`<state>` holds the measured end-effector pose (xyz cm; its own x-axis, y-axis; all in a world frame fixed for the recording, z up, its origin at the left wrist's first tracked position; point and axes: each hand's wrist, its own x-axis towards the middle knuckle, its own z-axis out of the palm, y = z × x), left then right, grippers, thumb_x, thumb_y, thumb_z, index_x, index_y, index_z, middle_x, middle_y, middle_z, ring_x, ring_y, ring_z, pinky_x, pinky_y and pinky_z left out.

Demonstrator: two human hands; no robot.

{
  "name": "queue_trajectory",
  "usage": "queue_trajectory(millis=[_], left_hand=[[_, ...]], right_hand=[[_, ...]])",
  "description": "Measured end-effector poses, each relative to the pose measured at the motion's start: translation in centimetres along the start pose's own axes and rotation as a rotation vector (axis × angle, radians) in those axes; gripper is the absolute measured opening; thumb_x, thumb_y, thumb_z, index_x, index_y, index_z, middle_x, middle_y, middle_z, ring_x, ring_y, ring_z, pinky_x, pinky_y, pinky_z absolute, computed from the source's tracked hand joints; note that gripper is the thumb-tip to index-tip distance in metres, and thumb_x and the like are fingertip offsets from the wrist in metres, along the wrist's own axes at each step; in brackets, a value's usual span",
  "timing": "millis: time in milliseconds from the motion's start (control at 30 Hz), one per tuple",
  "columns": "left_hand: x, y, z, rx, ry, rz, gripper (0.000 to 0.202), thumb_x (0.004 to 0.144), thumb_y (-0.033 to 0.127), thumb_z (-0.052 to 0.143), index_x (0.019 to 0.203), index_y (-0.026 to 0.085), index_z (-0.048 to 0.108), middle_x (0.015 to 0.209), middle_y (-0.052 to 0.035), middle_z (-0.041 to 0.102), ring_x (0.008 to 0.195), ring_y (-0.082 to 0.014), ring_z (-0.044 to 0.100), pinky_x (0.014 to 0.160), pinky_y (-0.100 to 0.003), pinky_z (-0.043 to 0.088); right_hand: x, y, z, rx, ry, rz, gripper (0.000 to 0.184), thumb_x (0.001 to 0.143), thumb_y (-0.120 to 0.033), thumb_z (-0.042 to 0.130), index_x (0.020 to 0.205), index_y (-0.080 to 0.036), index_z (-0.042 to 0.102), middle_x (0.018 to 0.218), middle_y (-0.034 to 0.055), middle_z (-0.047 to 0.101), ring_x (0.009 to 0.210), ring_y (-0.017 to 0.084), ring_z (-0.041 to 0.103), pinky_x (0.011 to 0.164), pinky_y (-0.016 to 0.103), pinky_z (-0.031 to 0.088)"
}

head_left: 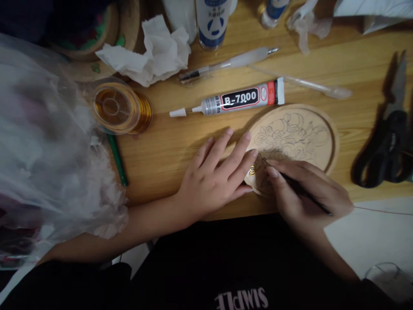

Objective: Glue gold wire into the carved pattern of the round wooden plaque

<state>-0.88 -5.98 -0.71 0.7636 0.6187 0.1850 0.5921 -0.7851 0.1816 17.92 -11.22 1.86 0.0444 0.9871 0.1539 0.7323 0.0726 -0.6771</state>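
A round wooden plaque (334, 142) with a raised rim lies at the table's front edge, its face covered in a pencilled floral drawing. Near its lower left, a small piece of bent gold wire (252, 171) sits on the drawing. My left hand (214, 178) rests flat with fingers spread, the fingertips on the plaque's left side beside the gold piece. Pinched in my right hand (309, 189) are slim black tweezers (305, 194), their tip touching or just above the drawing. A thin reddish wire (383, 210) trails off to the right from behind that hand.
Beyond the plaque lie a B-7000 glue tube (241, 98), a pen (229, 64) and a thin clear stick (309, 84). Black scissors (390, 133) are at right. Leftward are a gold wire spool (121, 107), crumpled tissue (158, 51), a green pen (116, 159) and plastic bags (58, 142).
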Motion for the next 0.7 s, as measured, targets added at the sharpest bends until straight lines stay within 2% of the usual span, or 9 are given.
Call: queue_trajectory(millis=[267,367,533,700], left_hand=[[-0.11,-0.02,0.01,-0.029,-0.007,0.001,0.059,0.094,0.055,0.048,0.137,0.014,0.053,0.146,-0.0145,0.051,0.133,-0.0377,0.048,0.105,-0.048,0.039],[-0.14,0.00,0.02,-0.047,-0.011,-0.010,0.060,0.094,0.055,0.049,0.137,0.014,0.054,0.146,-0.0151,0.051,0.134,-0.0371,0.047,0.107,-0.048,0.038],[-0.17,0.00,0.01,-0.078,-0.020,-0.016,0.062,0.092,0.055,0.054,0.138,0.014,0.052,0.147,-0.0164,0.049,0.136,-0.0375,0.045,0.108,-0.049,0.037],[-0.13,-0.05,-0.03,-0.021,-0.009,0.000,0.060,0.094,0.057,0.048,0.136,0.015,0.055,0.146,-0.0139,0.051,0.134,-0.0366,0.048,0.106,-0.047,0.039]], right_hand=[[0.18,-0.56,-0.08,0.010,-0.016,0.056,0.017,0.081,-0.013,0.072,0.096,-0.020,0.072,0.092,0.0025,0.075,0.081,0.016,0.072,0.082,0.029,0.060],[0.22,-0.60,-0.22,0.022,-0.022,0.049,0.018,0.081,-0.013,0.072,0.097,-0.021,0.071,0.092,0.0025,0.075,0.080,0.016,0.071,0.081,0.031,0.061],[0.13,-0.46,-0.35,0.028,-0.032,0.031,0.020,0.079,-0.011,0.073,0.096,-0.021,0.071,0.091,0.0015,0.075,0.076,0.014,0.070,0.076,0.027,0.060],[-0.20,-0.08,-0.38,0.057,0.006,-0.026,0.025,0.076,-0.011,0.076,0.097,-0.023,0.072,0.088,0.0001,0.074,0.071,0.014,0.069,0.070,0.027,0.060]])
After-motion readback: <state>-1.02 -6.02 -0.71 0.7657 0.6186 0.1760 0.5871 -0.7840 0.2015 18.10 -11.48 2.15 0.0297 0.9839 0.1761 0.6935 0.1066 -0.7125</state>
